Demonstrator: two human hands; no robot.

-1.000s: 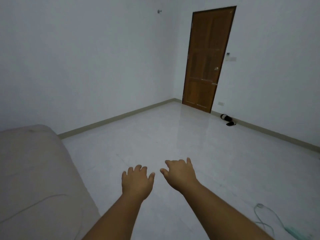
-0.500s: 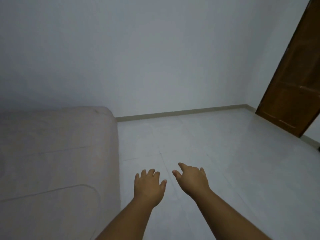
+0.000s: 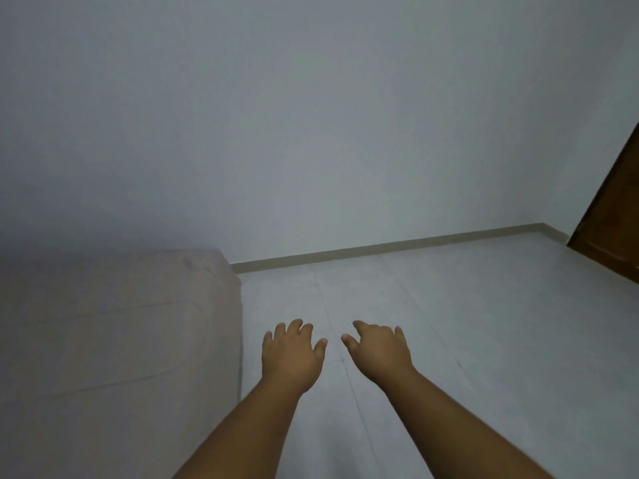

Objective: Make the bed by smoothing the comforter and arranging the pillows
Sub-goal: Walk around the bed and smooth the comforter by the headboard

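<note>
Approach step: the left hand [image 3: 290, 356] and right hand [image 3: 378, 352] hover over the floor [image 3: 449, 323], fingers loosely spread, grasping nothing. The bed [image 3: 110, 333] lies just left; no pillows visible. Next, reach left onto its cover.

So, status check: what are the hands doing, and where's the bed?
Left hand and right hand open, empty, over bare floor. Bed to the left, untouched. Nothing in the way.
</note>
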